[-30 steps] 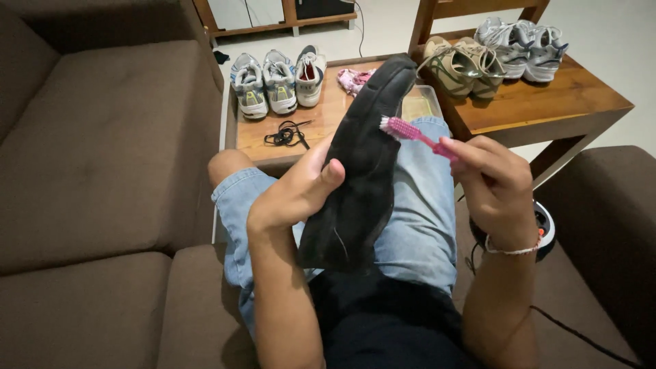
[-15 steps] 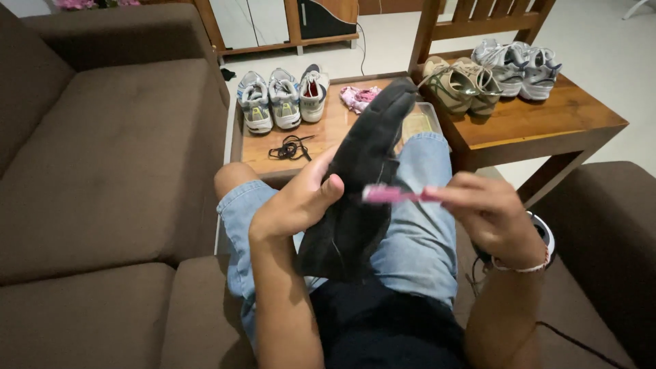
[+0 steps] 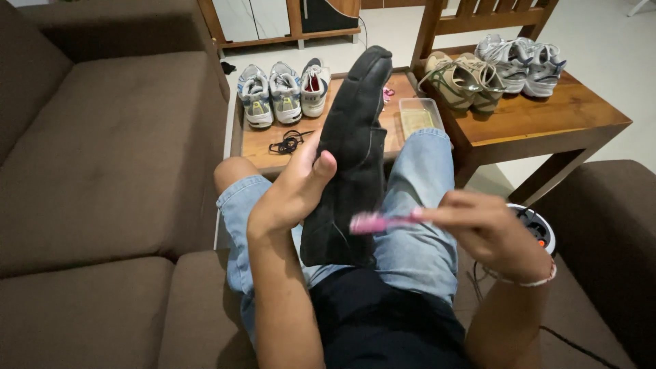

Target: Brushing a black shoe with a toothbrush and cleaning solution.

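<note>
So we're on the brown sofa [image 3: 102, 157] here; our left hand [image 3: 290, 198] has a closed grip on a black shoe [image 3: 352, 157], held up over our lap with the toe pointing away; our right hand [image 3: 488, 229] is pinching a pink toothbrush [image 3: 379, 222], bristle end against the shoe's lower side, a bit blurry; behind it the low wooden table [image 3: 321, 130] carries three sneakers [image 3: 283, 89], a black lace [image 3: 287, 143] and a clear plastic tub [image 3: 420, 116].
</note>
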